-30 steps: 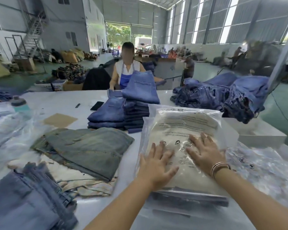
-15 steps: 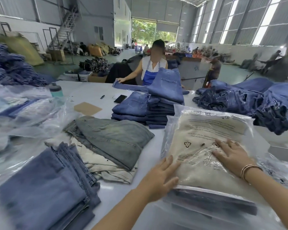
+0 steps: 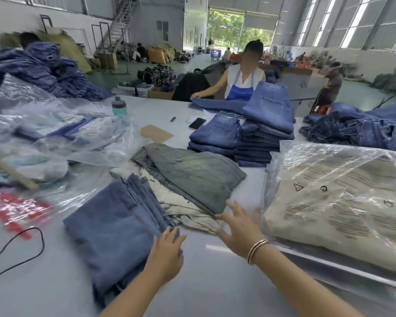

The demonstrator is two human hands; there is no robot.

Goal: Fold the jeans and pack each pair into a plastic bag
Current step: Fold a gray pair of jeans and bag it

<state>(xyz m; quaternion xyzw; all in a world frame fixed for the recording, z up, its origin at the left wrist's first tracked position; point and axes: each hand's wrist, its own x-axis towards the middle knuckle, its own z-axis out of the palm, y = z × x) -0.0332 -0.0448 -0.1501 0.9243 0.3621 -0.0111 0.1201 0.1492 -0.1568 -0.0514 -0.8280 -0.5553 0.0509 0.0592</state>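
A packed plastic bag with beige jeans inside lies at the right on a stack of bagged pairs. Left of it sits a folded grey-green pair on top of a cream pair. A stack of folded blue jeans lies at the front left. My left hand hovers at the right edge of that blue stack, fingers straight, holding nothing. My right hand, fingers spread, reaches over the table toward the near corner of the grey-green pair and holds nothing.
Loose plastic bags pile up at the left, with a black cable near the front. Folded blue stacks, a phone, a bottle and a cardboard piece lie mid-table. A person works opposite. Unfolded jeans heap at the right.
Both hands have left the packed bag and swung left toward the unpacked folded jeans. The view has turned left with them.
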